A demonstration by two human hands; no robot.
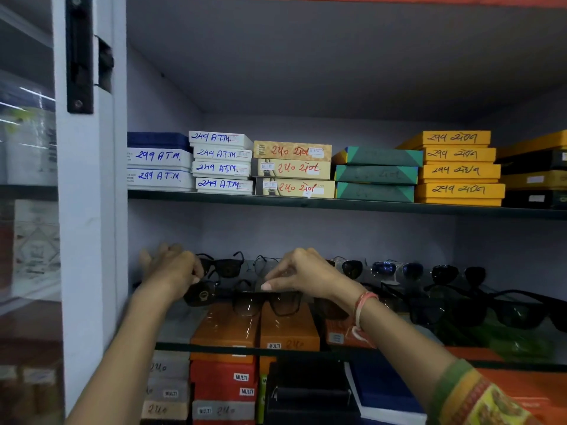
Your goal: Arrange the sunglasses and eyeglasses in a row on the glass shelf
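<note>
Several pairs stand in two rows on the glass shelf point(306, 351). In the back row are black sunglasses point(225, 265), thin wire eyeglasses point(263, 265), blue mirrored sunglasses point(395, 268) and dark round sunglasses point(457, 273). More black sunglasses point(518, 312) fill the front row on the right. My left hand point(171, 269) grips the end of a dark pair with a gold lens sticker point(199, 294) at the front left. My right hand point(302, 276) pinches the top rim of a gradient-lens pair point(270, 303) beside it.
Stacks of labelled boxes point(294, 168) fill the upper shelf. Orange boxes point(288, 329) show through the glass, with more boxes point(224, 378) stacked below. A white cabinet post point(89, 210) stands close on the left. The cabinet back wall lies just behind the rear row.
</note>
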